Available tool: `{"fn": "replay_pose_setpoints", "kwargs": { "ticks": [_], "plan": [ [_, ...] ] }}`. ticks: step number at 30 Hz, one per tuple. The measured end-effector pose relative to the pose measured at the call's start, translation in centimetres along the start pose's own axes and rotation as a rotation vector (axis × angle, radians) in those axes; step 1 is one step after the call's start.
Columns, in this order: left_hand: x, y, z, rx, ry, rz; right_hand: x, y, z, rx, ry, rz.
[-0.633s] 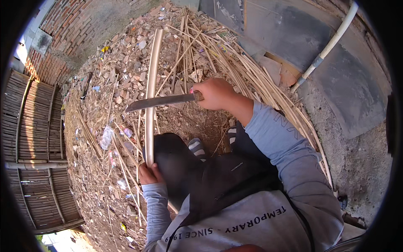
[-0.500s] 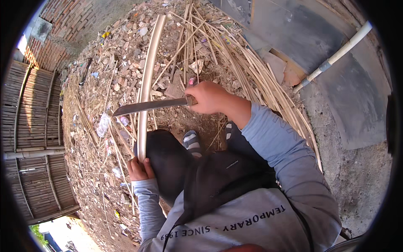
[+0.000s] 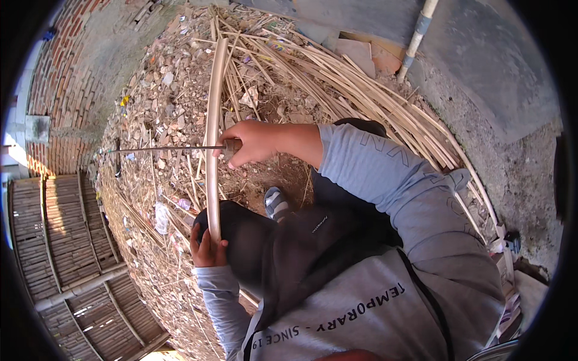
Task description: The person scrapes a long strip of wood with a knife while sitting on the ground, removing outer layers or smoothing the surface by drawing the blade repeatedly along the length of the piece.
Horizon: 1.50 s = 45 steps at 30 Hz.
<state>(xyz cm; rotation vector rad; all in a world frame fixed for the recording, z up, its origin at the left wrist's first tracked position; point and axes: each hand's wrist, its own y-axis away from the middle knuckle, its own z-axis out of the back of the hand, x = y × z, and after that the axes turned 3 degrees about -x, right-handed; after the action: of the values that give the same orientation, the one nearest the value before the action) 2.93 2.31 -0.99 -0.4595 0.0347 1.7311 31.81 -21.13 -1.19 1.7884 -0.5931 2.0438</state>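
A long pale bamboo strip (image 3: 213,114) runs away from me, its near end at my left knee. My left hand (image 3: 208,249) is closed around that near end. My right hand (image 3: 256,143) grips the short handle of a machete (image 3: 162,148) beside the strip's right side. The blade points left across the strip and shows nearly edge-on, as a thin dark line. My right fingertips are right at the strip; whether they press on it I cannot tell.
Many split bamboo strips (image 3: 355,99) lie piled at the far right. Rubble and litter (image 3: 165,114) cover the ground. A woven bamboo wall (image 3: 66,222) and a brick wall (image 3: 69,78) stand at left; a pipe (image 3: 416,42) leans at the far right. My sandalled foot (image 3: 277,203) is below.
My right hand has moved left, up to the strip, with the machete. The blade has turned from flat side to nearly edge-on. My left hand still holds the near end; the view has shifted.
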Motion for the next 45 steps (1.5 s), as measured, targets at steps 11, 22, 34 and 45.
{"fn": "replay_pose_setpoints", "kwargs": {
  "ticks": [11,22,34,45],
  "plan": [
    [-11.4,-4.5,12.6,-0.555,0.206,-0.539,-3.7,-0.5,0.2,-0.158,0.236,-0.007],
    [-11.0,-3.2,12.2,-0.907,0.137,-0.672,-4.4,-1.5,-0.5,-0.162,0.353,0.046],
    [-11.6,-3.8,11.9,-0.878,0.118,-0.708,-4.1,-1.6,-0.4,-0.187,0.411,0.043],
    [-12.0,-3.5,11.7,-0.858,0.108,-0.732,-3.1,-1.0,-0.3,-0.131,0.364,0.001]
  ]
}}
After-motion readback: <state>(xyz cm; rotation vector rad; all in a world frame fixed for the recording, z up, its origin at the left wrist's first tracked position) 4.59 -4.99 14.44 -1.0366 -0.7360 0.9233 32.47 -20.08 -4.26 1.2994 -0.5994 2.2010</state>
